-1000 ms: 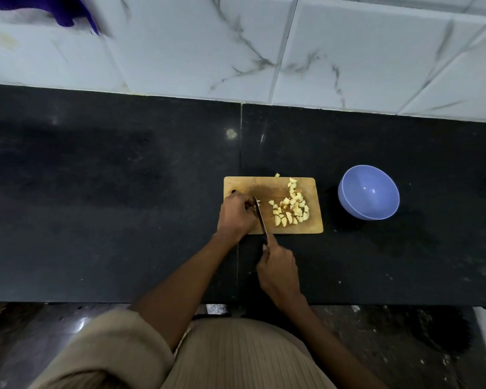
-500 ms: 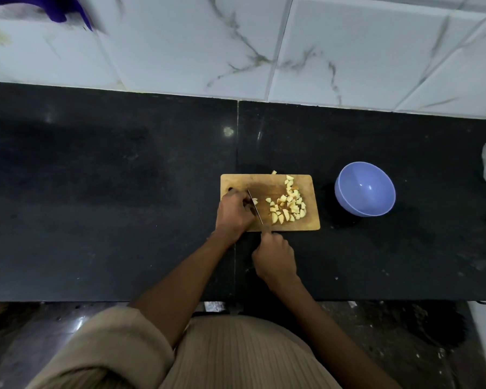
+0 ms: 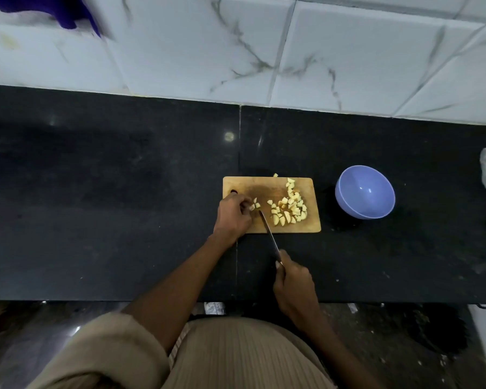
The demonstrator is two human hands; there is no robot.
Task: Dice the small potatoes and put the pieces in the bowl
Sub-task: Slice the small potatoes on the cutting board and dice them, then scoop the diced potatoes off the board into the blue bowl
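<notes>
A heap of pale yellow diced potato pieces (image 3: 289,207) lies on the right half of the rectangular wooden cutting board (image 3: 312,224), with a few more pieces (image 3: 255,205) at the left hand's (image 3: 232,217) curled fingers, which rest on them. The right hand (image 3: 295,286) grips the handle of a slim steel knife (image 3: 267,231), its tip on the board's near part. To the right sits a round lilac plastic bowl (image 3: 365,191) on the black stone surface (image 3: 110,206).

Head-worn view, steeply down over countertop (image 3: 124,220)
</notes>
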